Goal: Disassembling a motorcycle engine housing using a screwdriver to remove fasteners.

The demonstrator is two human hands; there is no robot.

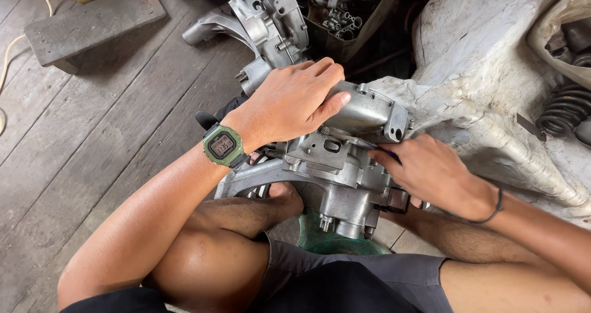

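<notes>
Two hands on the grey cast-metal engine casing (345,165): my left hand (289,100) clamped over its rounded top, right hand (431,171) pinching a blue-handled tool (389,155). I judged the casing heavy, rigid, possibly oily.

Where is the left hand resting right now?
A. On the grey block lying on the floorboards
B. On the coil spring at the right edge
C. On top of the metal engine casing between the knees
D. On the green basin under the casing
C: the left hand, with a green watch on its wrist, lies palm down over the top of the engine casing, while the right hand is at the casing's right side.
</notes>
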